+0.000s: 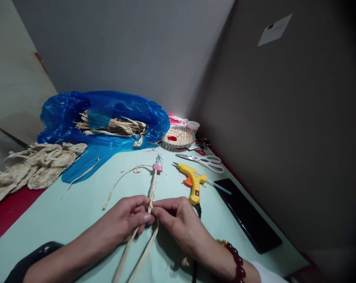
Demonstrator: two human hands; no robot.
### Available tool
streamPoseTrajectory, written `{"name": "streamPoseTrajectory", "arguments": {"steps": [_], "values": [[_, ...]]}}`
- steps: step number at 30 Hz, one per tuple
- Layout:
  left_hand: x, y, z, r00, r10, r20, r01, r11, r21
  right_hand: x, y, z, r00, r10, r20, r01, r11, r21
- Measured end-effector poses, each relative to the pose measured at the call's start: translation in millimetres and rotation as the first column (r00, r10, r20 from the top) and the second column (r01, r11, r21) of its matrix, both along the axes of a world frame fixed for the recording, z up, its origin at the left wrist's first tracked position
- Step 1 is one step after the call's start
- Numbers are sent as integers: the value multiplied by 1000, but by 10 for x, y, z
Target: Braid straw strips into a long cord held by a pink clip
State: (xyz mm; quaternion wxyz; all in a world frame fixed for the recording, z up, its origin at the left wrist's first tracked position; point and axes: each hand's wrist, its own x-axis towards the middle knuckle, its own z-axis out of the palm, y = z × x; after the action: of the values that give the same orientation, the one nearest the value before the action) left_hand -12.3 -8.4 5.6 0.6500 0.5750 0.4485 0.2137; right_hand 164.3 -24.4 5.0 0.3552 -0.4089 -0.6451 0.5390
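My left hand (127,220) and my right hand (176,218) meet at the middle of the pale green table (77,212), both pinching a braided straw strip (152,192). The braid runs away from me to a pink binder clip (158,166) at its far end. Loose straw strands (136,251) trail from my fingers toward me. Another thin straw strand (118,182) curves off to the left of the braid. A dark red bead bracelet (235,255) sits on my right wrist.
A yellow glue gun (194,182) lies right of the braid, white scissors (207,161) behind it, a black phone (245,214) by the wall. A blue plastic bag (107,118) holds straw bundles; a round woven tray (178,137), a white cup (193,125) and woven straw pieces (39,163) lie around.
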Motion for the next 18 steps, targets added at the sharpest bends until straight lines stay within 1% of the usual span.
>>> {"name": "streamPoseTrajectory", "arguments": {"steps": [3, 5, 7, 9, 12, 15, 18], "values": [[-40, -9, 72, 999, -8, -52, 14, 993, 115, 6, 0, 3, 996, -18, 89, 17, 1000, 15], [-56, -19, 105, 991, -16, -130, 37, 986, 164, 1, 0, 10, 992, -28, 121, 27, 1000, 15], [-49, -32, 114, 980, 4, -201, 38, 978, 204, -5, 2, 15, 990, -40, 132, 38, 999, 19], [-28, -46, 111, 965, 53, -259, 19, 963, 268, -6, 5, 13, 991, -43, 123, 40, 999, 26], [-3, -57, 115, 950, 84, -300, 35, 928, 370, 2, 11, -8, 995, -28, 94, 26, 999, 22], [-4, -47, 119, 955, 69, -290, 48, 925, 377, 11, 12, -34, 993, -30, 114, 28, 999, 19], [-3, -32, 76, 959, 104, -262, -12, 943, 332, 8, 3, -41, 989, -37, 141, 35, 999, 20]]}}
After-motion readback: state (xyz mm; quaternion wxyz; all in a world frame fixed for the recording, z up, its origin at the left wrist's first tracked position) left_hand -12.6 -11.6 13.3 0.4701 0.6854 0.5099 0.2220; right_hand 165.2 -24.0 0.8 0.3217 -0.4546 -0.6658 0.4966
